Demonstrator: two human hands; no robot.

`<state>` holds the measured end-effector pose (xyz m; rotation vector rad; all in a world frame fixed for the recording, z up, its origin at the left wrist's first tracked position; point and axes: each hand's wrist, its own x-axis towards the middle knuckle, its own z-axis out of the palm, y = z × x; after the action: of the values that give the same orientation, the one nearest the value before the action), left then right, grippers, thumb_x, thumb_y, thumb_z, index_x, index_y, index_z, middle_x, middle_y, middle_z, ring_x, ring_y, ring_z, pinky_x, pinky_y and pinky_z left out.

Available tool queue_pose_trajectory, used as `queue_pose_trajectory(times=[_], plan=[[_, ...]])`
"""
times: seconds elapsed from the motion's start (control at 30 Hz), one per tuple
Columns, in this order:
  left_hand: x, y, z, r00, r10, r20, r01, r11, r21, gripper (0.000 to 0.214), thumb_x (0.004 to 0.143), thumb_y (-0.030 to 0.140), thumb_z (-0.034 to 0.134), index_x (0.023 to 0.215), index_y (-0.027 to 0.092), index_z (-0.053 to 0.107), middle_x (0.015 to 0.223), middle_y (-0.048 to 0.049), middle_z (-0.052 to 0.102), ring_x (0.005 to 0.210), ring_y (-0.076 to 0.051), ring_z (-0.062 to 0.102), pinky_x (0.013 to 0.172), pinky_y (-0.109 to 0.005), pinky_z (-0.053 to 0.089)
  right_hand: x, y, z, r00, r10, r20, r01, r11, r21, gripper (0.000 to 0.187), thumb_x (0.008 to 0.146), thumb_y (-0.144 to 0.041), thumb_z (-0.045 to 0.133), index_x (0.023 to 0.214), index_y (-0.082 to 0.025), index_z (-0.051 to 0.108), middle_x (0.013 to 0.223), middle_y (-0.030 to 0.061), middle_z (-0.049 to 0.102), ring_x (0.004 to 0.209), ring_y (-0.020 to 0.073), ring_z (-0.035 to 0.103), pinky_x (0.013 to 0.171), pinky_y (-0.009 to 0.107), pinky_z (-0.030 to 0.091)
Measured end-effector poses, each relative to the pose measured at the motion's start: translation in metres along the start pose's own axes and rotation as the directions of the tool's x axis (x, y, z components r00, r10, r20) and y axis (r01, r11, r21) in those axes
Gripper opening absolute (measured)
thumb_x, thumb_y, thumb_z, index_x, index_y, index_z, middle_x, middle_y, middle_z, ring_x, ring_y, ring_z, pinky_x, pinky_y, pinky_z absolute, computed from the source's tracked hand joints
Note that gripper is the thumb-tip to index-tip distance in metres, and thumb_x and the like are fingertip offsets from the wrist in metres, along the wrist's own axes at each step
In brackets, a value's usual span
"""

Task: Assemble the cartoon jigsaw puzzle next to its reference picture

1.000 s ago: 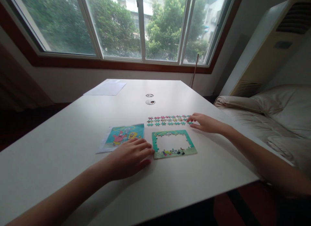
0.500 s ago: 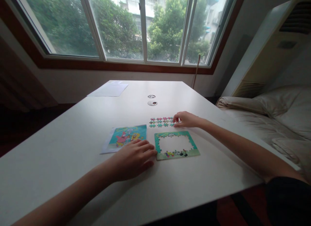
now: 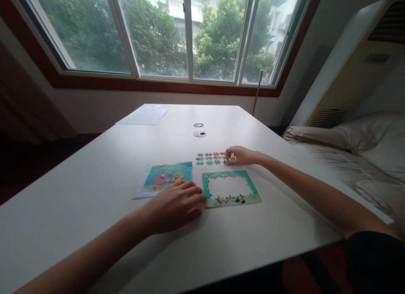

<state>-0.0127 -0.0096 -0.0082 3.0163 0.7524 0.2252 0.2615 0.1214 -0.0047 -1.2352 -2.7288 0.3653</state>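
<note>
My left hand lies on the table with its fingers stretched out, the fingertips touching the left edge of the green jigsaw frame. The middle of that frame is bare, and cartoon figures run along its lower border. Partly under my left hand's fingers is a picture sheet of cartoon characters on a blue ground. Beyond the frame, loose jigsaw pieces lie in rows. My right hand is at the right end of these rows, thumb and fingers curled down round a jigsaw piece, which they mostly hide.
Two round inserts, the nearer one with a dark hole, sit in the white table farther back. White paper lies at the far left corner. To the right stands a pale leather sofa.
The view has shifted slightly, moving everything a little to the right. Both hands stay in nearly the same places, with my right hand's fingers still down among the pieces.
</note>
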Motion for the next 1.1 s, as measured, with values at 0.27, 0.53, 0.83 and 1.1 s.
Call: queue_pose_trajectory(times=[0.27, 0.53, 0.83, 1.1], plan=[[0.003, 0.0, -0.001, 1.0, -0.003, 0.007, 0.003, 1.0, 0.001, 0.017, 0.088, 0.026, 0.048, 0.103, 0.02, 0.055, 0.102, -0.0066, 0.06, 0.095, -0.022, 0.054, 0.084, -0.037, 0.044, -0.013, -0.011, 0.006, 0.981, -0.024, -0.192, 0.047, 0.992, 0.115, 0.006, 0.074, -0.019, 0.06, 0.077, -0.015, 0.059, 0.078, 0.0032, 0.063, 0.072, 0.0129, 0.054, 0.066, 0.024, 0.04], [0.002, 0.0, 0.003, 1.0, -0.015, -0.008, 0.016, 0.999, 0.052, 0.026, 0.09, 0.031, 0.045, 0.112, 0.019, 0.05, 0.118, -0.0089, 0.055, 0.102, -0.025, 0.053, 0.086, -0.042, 0.044, -0.01, -0.052, 0.006, 0.984, -0.144, -0.105, 0.174, 0.909, 0.379, 0.017, 0.079, -0.028, 0.059, 0.088, -0.015, 0.065, 0.077, 0.0024, 0.066, 0.067, 0.0096, 0.055, 0.058, 0.021, 0.041], [0.002, -0.002, 0.01, 1.0, -0.009, -0.01, 0.009, 0.997, 0.079, 0.03, 0.09, 0.032, 0.045, 0.117, 0.018, 0.048, 0.123, -0.0104, 0.053, 0.106, -0.027, 0.052, 0.088, -0.044, 0.043, 0.001, -0.068, 0.025, 0.976, -0.176, -0.13, 0.209, 0.929, 0.307, 0.012, 0.077, -0.024, 0.063, 0.086, -0.017, 0.066, 0.077, 0.0013, 0.067, 0.069, 0.011, 0.057, 0.062, 0.022, 0.042], [0.002, -0.002, 0.01, 1.0, -0.008, -0.015, 0.009, 0.998, 0.07, 0.03, 0.09, 0.033, 0.045, 0.116, 0.019, 0.048, 0.122, -0.0097, 0.053, 0.106, -0.027, 0.051, 0.089, -0.044, 0.042, -0.014, -0.066, 0.028, 0.956, -0.167, -0.243, 0.219, 0.954, 0.206, 0.014, 0.078, -0.025, 0.062, 0.09, -0.017, 0.064, 0.085, 0.0031, 0.067, 0.077, 0.0129, 0.057, 0.068, 0.025, 0.042]])
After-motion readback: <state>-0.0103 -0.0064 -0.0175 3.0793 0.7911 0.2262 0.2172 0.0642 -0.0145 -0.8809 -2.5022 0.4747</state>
